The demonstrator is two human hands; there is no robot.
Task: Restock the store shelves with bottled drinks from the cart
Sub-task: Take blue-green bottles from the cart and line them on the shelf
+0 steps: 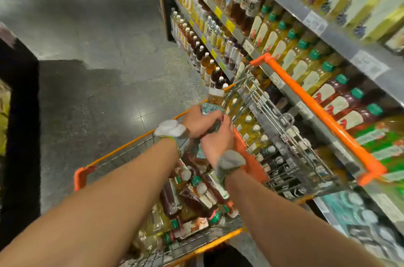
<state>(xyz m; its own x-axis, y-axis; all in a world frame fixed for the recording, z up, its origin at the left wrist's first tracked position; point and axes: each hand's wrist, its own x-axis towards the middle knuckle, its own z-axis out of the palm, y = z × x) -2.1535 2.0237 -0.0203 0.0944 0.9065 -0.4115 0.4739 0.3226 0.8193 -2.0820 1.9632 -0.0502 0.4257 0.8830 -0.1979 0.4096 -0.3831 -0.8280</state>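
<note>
Left arm (109,190): stretching forward from the lower left, forearm bare.
Left wrist: wearing a white band (169,128).
Left hand (196,121): curling its fingers round a bottle (215,100).
Right arm (284,212): stretching forward from the lower right, forearm bare.
Right wrist: wearing a grey band (230,161).
Right hand (216,142): gripping the same bottle lower down, touching the left hand.

Two bare forearms reach over a wire cart (122,150) with orange rims, heaped with bottles lying on their sides (196,196). Above it the left hand (196,122) and right hand (215,143) both grip a bottle (215,98) of amber drink with a teal label, its pale top pointing away; motion blur hides finer detail. The shelves (328,34) on the right hold packed rows of drinks. The floor (98,91) is grey.
</note>
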